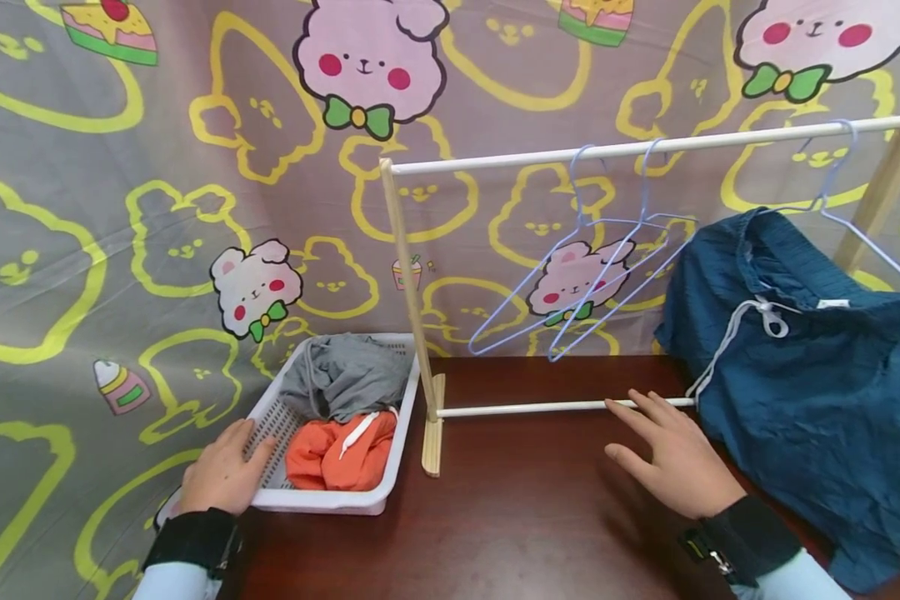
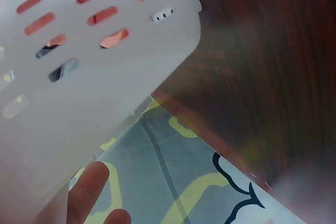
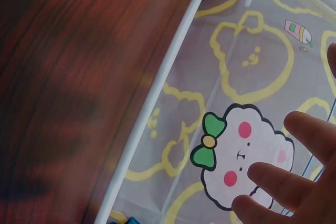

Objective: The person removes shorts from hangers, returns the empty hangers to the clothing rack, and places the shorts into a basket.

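Observation:
My left hand (image 1: 223, 471) is at the left rim of a white plastic basket (image 1: 322, 500), its thumb over the inner side and its fingers outside. In the left wrist view, two fingertips (image 2: 94, 177) show beside the basket's slotted wall (image 2: 105, 77). Inside the basket lie a bunched grey garment (image 1: 345, 375) and orange shorts (image 1: 330, 458) with a white drawstring. My right hand (image 1: 675, 458) hovers above the table with fingers spread, holding nothing. Close to its right hang blue shorts (image 1: 810, 358) with a white cord, on a hanger (image 1: 822, 200).
A rack with a white top rail (image 1: 495, 158), wooden posts (image 1: 408, 292) and a low white bar (image 1: 525, 409) stands on the dark brown table (image 1: 495, 517). Two bare lilac hangers (image 1: 525, 292) hang on the rail. Behind is a cartoon-print curtain (image 1: 172, 150).

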Demonstrator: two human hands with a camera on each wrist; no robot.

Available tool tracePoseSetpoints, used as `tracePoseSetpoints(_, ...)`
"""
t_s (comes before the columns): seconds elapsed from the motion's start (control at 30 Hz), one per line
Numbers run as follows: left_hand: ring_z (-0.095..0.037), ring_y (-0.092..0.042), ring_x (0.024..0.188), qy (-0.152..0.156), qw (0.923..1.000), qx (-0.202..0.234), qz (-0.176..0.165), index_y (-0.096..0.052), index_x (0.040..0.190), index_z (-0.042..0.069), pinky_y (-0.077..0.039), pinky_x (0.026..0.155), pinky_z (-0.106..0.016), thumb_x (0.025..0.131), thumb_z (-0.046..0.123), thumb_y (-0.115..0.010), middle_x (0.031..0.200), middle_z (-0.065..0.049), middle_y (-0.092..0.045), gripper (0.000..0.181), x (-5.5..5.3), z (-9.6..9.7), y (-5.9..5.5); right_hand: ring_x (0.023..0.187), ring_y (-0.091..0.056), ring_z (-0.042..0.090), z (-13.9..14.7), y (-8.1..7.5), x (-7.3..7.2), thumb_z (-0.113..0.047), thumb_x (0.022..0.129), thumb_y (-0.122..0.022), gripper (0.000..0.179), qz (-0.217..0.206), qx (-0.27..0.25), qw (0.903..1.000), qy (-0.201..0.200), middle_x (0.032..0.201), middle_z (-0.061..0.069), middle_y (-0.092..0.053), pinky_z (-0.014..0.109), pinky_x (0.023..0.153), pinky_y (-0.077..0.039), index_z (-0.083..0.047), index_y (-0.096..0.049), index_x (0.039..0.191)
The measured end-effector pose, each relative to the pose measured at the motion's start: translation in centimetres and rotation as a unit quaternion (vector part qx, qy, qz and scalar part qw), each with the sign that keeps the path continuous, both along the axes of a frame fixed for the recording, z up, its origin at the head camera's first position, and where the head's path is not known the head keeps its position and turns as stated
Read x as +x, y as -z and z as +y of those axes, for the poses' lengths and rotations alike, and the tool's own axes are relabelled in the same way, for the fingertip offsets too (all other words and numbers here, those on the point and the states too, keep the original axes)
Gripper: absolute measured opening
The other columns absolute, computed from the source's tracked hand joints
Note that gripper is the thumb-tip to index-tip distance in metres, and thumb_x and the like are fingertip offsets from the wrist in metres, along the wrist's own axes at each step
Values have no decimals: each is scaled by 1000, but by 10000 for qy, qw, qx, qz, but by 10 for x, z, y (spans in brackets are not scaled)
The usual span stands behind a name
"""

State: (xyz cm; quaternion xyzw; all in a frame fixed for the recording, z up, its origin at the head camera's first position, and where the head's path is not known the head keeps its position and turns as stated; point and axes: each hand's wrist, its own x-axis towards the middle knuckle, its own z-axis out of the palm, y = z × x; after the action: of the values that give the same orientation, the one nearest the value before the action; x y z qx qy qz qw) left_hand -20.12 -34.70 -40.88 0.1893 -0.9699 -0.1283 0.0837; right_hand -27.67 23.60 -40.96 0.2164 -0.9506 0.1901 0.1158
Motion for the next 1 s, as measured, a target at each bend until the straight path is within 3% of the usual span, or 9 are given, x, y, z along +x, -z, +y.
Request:
tracePoseSetpoints(0.37, -56, -32, 134, -74, 9999, 123, 93, -32, 151, -9, -23, 106, -73, 105, 49, -42, 153, -34, -31, 75, -1, 1, -1, 141, -27, 54, 0, 7, -1, -60, 92, -64, 75, -69, -20, 10000, 15, 154, 27, -37, 75, 106, -24, -15, -50, 150)
tracePoseSetpoints(0.67, -57, -29, 132, 136, 9998, -63, -98, -33, 151, -7, -24, 100, -77, 103, 59, -39, 152, -34, -32, 83, -2, 1, -10, 142, -28, 53, 0, 14, -1, -56, 92, -67, 73, -142, -59, 9999, 1, 154, 27, -39, 74, 106, -25, -15, -51, 149)
tracePoseSetpoints(0.87, -57, -31, 133, 656, 9973, -244, 217, -34, 151, -7, -26, 100, -77, 104, 57, -40, 151, -34, -35, 80, -4, 20, -31, 142, -28, 52, 0, 13, -2, -58, 93, -64, 72, -124, -144, 9998, -27, 154, 26, -40, 74, 106, -25, -15, -52, 149)
tracePoseSetpoints(1.0, -55, -36, 134, 1196, 9917, -59, 468, -34, 151, -8, -30, 105, -71, 105, 50, -43, 149, -35, -39, 75, -6, 46, -45, 142, -28, 52, 0, 13, -1, -55, 92, -67, 71, -170, -135, 9998, -8, 154, 25, -40, 74, 106, -26, -16, -52, 149)
